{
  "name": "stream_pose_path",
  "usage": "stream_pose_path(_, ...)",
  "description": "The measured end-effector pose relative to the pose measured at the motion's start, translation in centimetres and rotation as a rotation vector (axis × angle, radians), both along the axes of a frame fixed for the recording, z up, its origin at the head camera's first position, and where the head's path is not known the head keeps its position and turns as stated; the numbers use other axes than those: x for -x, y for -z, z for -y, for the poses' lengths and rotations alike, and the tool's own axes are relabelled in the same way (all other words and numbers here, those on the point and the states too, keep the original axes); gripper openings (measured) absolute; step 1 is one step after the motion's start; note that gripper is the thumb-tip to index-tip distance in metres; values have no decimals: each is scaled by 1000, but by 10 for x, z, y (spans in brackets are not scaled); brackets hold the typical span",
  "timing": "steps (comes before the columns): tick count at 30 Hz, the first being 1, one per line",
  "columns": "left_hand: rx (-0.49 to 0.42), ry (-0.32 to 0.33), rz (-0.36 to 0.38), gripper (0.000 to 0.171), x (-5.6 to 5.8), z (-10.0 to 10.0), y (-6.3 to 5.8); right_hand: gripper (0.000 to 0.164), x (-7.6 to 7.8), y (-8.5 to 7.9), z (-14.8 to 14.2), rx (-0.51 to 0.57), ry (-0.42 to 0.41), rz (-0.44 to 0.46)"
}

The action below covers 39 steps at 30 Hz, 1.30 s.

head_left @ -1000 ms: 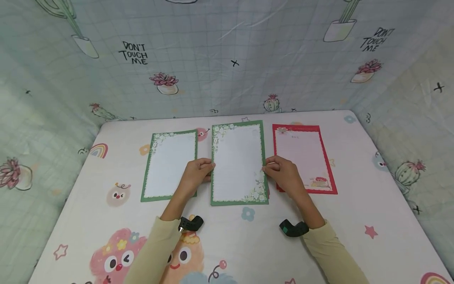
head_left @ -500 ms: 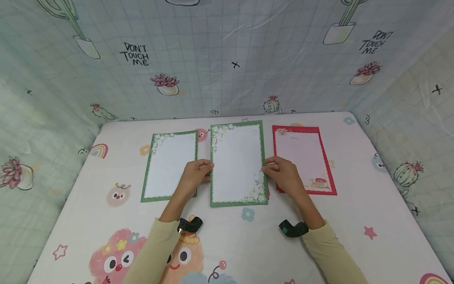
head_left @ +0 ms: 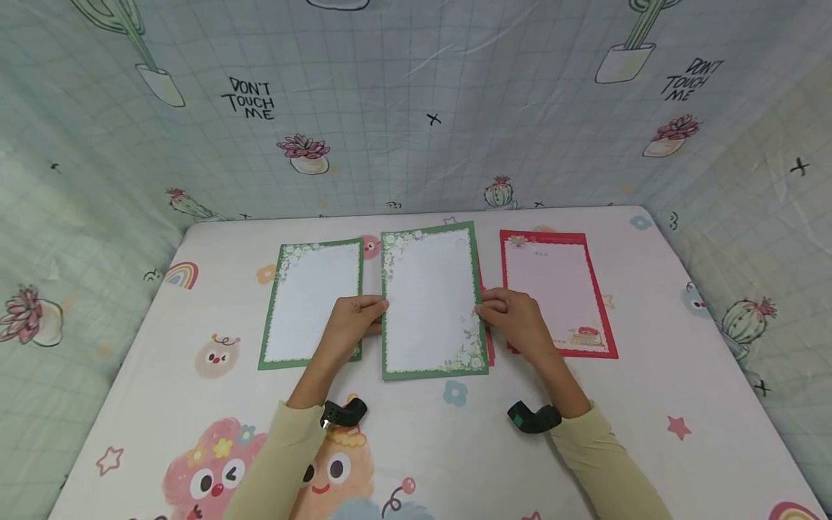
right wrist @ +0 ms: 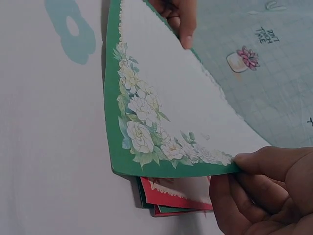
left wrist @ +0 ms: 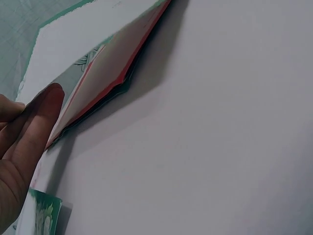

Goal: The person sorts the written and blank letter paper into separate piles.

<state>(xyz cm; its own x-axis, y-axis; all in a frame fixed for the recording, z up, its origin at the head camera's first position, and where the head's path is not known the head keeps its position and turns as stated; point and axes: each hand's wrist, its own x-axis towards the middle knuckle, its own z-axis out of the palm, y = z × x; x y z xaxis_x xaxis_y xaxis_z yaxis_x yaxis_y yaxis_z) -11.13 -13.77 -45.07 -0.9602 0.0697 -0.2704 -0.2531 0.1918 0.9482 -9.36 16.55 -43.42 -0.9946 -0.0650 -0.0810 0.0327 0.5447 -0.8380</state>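
Note:
Both hands hold a green-bordered sheet of paper (head_left: 429, 303) with white flowers, raised over the middle of the table. My left hand (head_left: 351, 326) pinches its left edge, and my right hand (head_left: 518, 323) pinches its right edge with thumb on top. Beneath it lies a small stack of red- and green-edged sheets (right wrist: 178, 199), mostly hidden, its red edge peeking out on the right in the head view. A like green-bordered sheet (head_left: 315, 289) lies flat to the left, partly under the left forearm. On the right lies a red-bordered sheet (head_left: 552, 282), partly covered by the right hand.
The sheets lie on a white tablecloth (head_left: 650, 375) printed with cartoon figures, stars and flowers. A patterned cloth (head_left: 390, 144) with plant drawings hangs behind and at both sides. Each wrist wears a black device (head_left: 534, 417).
The held green-bordered sheet has shifted slightly left, together with both hands. More of the red edge of the stack below now shows on its right side.

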Motion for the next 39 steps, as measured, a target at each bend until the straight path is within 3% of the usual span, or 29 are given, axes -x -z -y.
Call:
stream_pose_path(11,21,5,-19,32,-1,5,0,34,2,-1,5,2,-19,-31)
stream_pose_path(22,4,-15,-6,33,-2,11,0,32,5,-1,19,75,-19,-41)
stream_pose_path(33,17,-40,-17,34,-1,26,-3,29,9,-2,37,73,-18,-29)
stream_pose_path(39,41,-56,-20,36,-1,37,-4,29,12,1,45,126,-28,-7)
